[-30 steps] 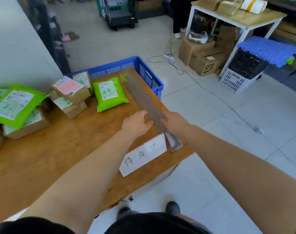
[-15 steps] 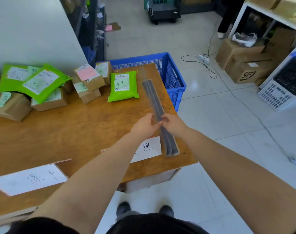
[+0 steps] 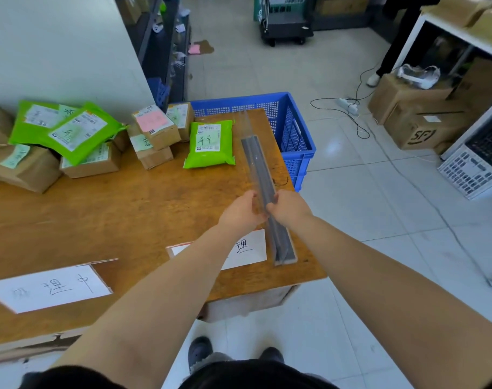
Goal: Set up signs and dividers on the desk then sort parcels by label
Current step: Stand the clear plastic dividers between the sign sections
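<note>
Centre frame: left hand and right hand each pinched the clear divider, held on edge above the worktop, right of the green parcel.

I see a grey divider at twelve o'clock, green parcels at ten, a perforated blue crate at one, white signs with black handwriting at eight.

Parcels along tabletop far edge, left. Two signs on near edge. Divider along right side. Crate on floor, behind far right corner.
</note>
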`<action>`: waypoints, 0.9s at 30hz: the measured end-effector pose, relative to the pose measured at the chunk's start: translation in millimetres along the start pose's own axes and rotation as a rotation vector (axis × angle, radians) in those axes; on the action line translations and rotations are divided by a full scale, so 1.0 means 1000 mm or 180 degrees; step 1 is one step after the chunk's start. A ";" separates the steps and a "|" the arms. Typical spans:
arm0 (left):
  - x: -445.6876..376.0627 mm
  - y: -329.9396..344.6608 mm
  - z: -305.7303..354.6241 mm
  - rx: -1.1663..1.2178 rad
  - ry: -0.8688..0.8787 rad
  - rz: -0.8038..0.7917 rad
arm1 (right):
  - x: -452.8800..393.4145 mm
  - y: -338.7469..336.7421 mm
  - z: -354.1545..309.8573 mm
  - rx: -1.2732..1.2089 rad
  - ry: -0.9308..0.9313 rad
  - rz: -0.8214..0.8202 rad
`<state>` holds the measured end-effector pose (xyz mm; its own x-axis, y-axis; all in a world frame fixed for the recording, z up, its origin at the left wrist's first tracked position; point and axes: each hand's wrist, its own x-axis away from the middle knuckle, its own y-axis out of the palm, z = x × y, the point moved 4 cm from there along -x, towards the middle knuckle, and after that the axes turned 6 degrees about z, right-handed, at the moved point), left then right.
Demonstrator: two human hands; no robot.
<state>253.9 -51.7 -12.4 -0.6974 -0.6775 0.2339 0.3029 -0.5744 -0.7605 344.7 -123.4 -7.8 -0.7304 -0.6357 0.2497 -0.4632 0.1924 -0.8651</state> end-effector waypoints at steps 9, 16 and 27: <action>0.010 0.001 0.003 -0.0085 -0.0015 -0.0068 | -0.001 -0.009 -0.011 0.0460 -0.0037 0.0077; 0.028 -0.005 0.016 -0.0161 0.0060 -0.0139 | 0.007 -0.041 -0.003 0.0241 0.0192 0.0619; 0.057 -0.039 0.026 0.0367 0.0255 -0.0028 | 0.064 -0.093 -0.030 0.0182 0.0049 0.1317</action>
<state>219.8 -80.1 46.3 -0.7485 -0.6360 0.1878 0.3660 -0.6323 -0.6828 326.3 -159.6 101.8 -0.8566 -0.5022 -0.1180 -0.1007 0.3871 -0.9165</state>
